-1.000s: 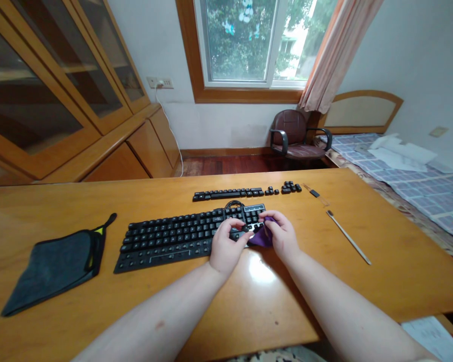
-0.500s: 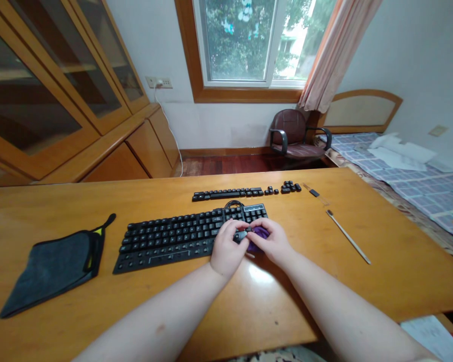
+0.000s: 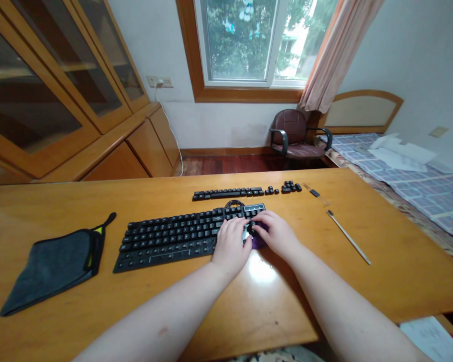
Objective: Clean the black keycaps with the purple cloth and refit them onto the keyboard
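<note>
A black keyboard (image 3: pixel 169 236) lies on the wooden table, with bare key posts along its near edge where keycaps are off. My left hand (image 3: pixel 232 244) rests over its right part, thumb and fingers apart around a shiny greyish patch. My right hand (image 3: pixel 277 234) is just to the right, its thumb and fingers pinching a small black keycap (image 3: pixel 250 228). Under and between both hands shows a purple item (image 3: pixel 258 243), mostly hidden, whose kind I cannot tell. The keyboard's right end is partly covered by my hands.
Loose black keycaps (image 3: pixel 232 193) lie in rows behind the keyboard, with more keycaps (image 3: pixel 291 187) to their right. Further right are a wire keycap puller (image 3: pixel 314 193) and a thin brush (image 3: pixel 349 237). A folded grey cloth (image 3: pixel 60 266) lies at left.
My hands have moved slightly apart and lower onto the keyboard. My left fingers have loosened from their pinch, and more of the purple item is covered.
</note>
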### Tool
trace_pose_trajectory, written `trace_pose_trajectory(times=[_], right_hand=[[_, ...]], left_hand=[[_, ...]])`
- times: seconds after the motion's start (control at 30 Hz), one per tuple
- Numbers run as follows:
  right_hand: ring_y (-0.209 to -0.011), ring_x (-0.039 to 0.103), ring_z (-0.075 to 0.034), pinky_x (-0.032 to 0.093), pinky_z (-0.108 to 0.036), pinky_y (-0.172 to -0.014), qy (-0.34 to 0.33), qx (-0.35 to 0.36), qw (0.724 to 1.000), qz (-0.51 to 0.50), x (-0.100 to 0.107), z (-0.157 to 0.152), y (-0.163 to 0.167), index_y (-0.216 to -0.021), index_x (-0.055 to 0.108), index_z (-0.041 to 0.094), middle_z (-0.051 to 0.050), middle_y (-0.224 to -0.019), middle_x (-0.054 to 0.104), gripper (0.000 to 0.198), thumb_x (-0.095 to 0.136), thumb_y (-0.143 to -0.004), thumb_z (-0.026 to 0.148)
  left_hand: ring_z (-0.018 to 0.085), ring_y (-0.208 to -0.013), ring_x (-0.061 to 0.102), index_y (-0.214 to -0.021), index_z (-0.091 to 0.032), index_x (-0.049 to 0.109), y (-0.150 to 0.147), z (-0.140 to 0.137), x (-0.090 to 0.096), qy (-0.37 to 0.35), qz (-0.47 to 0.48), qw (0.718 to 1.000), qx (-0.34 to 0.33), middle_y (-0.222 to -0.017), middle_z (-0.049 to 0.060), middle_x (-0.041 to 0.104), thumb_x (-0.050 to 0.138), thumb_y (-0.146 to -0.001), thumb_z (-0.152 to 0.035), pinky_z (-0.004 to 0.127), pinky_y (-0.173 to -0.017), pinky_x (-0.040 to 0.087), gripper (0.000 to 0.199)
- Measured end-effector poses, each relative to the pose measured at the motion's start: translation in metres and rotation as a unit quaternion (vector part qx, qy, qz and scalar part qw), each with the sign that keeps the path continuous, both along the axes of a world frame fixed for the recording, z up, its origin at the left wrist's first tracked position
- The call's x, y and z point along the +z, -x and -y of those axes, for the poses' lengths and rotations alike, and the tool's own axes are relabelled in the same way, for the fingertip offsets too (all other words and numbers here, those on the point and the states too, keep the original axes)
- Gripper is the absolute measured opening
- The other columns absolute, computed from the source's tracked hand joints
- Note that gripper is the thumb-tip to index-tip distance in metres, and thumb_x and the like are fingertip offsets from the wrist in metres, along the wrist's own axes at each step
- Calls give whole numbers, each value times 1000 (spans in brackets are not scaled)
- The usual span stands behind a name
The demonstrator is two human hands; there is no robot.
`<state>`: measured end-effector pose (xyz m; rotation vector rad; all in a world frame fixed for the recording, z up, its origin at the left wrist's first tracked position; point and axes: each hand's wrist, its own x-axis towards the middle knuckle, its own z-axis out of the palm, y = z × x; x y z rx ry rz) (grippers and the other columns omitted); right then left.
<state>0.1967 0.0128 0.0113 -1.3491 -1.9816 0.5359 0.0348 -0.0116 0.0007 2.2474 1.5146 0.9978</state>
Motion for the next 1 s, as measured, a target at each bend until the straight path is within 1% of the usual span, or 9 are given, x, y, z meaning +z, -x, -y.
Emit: trace_pose_trajectory(times=[0.1, 0.17, 0.23, 0.43, 0.6, 0.7, 0.83, 1.0], right_hand=[[-88, 60, -18, 47, -30, -82, 20, 10, 998, 56, -6, -1, 1, -96, 67, 22, -5, -98, 62, 18, 57, -81, 22], [-89, 60, -18, 47, -30, -81, 17, 6, 997, 77, -9, -1, 2, -99, 67, 22, -5, -99, 62, 20, 56, -82, 22], [-88, 60, -18, 47, -29, -80, 11, 0, 996, 89, -11, 0, 3, -99, 68, 22, -5, -99, 63, 21, 55, -82, 22], [-86, 61, -18, 48, -29, -77, 4, -7, 994, 109, -11, 0, 3, -100, 69, 25, -5, -98, 63, 22, 55, -83, 24], [-83, 61, -18, 48, -29, -74, 1, -8, 992, 129, -10, 2, 3, -97, 70, 25, -5, -97, 63, 21, 54, -83, 24], [-82, 61, -17, 48, -29, -73, -2, -9, 991, 135, -11, 2, 4, -100, 69, 26, -5, -97, 63, 23, 52, -84, 26], [-83, 61, -18, 48, -28, -72, -3, -19, 991, 136, -12, 3, 5, -103, 68, 26, -5, -98, 63, 24, 52, -85, 27], [-83, 61, -18, 47, -28, -72, -5, -27, 992, 125, -11, 4, 5, -101, 68, 25, -5, -98, 63, 23, 53, -84, 26]], left_hand=[[28, -125, 39, -116, -21, 53, -2, 3, 0, -10, -40, 999, 9, -122, 8, 57, 54, -77, -20, 56, -109, 17, 39], [30, -128, 34, -118, -21, 52, -2, 4, 0, -10, -52, 998, 19, -125, 8, 55, 54, -78, -21, 58, -109, 13, 41], [31, -129, 33, -117, -21, 53, -2, 4, 0, -5, -59, 998, 26, -127, 8, 54, 54, -78, -22, 59, -108, 13, 39], [32, -129, 32, -103, -23, 58, -3, 5, -2, -3, -74, 997, 30, -127, 7, 53, 56, -77, -23, 61, -107, 13, 26], [33, -129, 32, -104, -24, 58, -3, 5, -3, -4, -79, 996, 30, -127, 8, 53, 56, -77, -23, 63, -106, 13, 27], [33, -128, 32, -104, -23, 58, -3, 5, -4, -4, -77, 997, 28, -127, 9, 53, 57, -76, -22, 64, -105, 13, 29], [34, -129, 31, -106, -23, 57, -3, 5, -3, 6, -76, 997, 26, -128, 9, 52, 57, -75, -22, 64, -105, 13, 31], [34, -129, 31, -107, -23, 57, -3, 5, -4, 9, -73, 997, 25, -127, 9, 53, 58, -75, -22, 64, -105, 13, 32]])
